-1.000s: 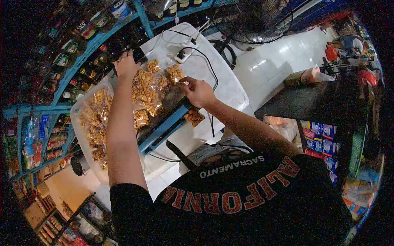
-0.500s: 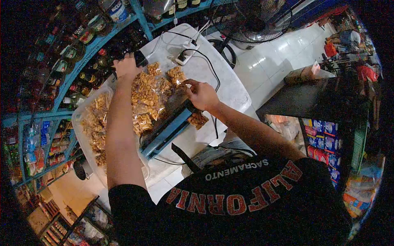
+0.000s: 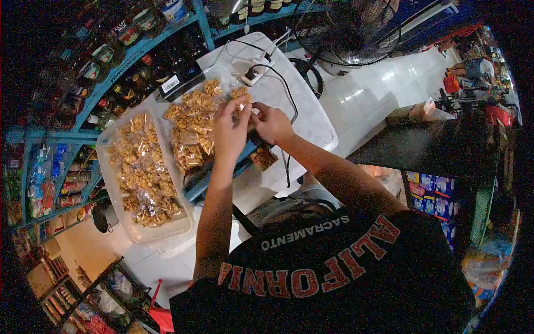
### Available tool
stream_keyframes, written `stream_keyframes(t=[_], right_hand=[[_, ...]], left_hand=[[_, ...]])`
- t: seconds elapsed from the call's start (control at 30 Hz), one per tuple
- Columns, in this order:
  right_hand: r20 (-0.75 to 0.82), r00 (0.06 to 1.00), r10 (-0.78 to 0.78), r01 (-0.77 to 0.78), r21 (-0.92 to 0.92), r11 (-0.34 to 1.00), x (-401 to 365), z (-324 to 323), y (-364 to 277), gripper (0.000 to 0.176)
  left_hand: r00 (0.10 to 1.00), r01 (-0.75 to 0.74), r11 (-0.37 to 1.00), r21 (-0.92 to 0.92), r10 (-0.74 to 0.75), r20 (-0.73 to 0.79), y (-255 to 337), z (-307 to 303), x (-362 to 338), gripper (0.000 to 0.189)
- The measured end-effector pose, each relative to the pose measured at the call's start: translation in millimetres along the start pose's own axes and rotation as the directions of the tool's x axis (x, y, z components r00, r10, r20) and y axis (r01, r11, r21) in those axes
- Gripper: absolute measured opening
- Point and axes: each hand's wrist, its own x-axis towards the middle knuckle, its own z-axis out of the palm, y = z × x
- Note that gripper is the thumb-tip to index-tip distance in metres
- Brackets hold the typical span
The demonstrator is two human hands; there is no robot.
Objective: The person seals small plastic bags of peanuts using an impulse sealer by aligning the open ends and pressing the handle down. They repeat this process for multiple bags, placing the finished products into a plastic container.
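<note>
My left hand (image 3: 231,127) is closed at the near end of a small clear plastic bag of nuts (image 3: 240,93). Beside it, my right hand (image 3: 273,124) pinches the same end, the two sets of fingertips almost touching. Under both hands runs a long blue and black bar-shaped device, which looks like a heat sealer (image 3: 203,186), partly covered by my left forearm. Another bag of nuts (image 3: 262,158) lies on its near side, below my right wrist. To the left, filled bags of nuts (image 3: 192,125) lie heaped on the table.
A clear plastic tub (image 3: 181,225) of bagged nuts stands at the table's left edge. A black box (image 3: 181,83) with a white label sits behind the heap. A power strip (image 3: 253,77) and cables lie on the white table (image 3: 314,125). A fan (image 3: 345,28) stands beyond.
My left hand has come from the black box to the right, joining my right hand at the bag. The tub and the box's label are now uncovered. My right hand has barely moved.
</note>
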Motion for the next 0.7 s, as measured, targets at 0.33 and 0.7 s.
stream_keyframes(t=[0.33,0.7], right_hand=[[0.101,0.955,-0.278,0.295,-0.28,0.914,8,7,21,0.031],[-0.003,0.949,-0.316,0.311,-0.179,0.934,12,20,33,0.045]], left_hand=[[0.994,0.015,0.843,0.538,0.044,-0.097,4,41,-17,0.025],[0.995,0.031,0.837,0.547,0.027,-0.097,-5,46,-13,0.026]])
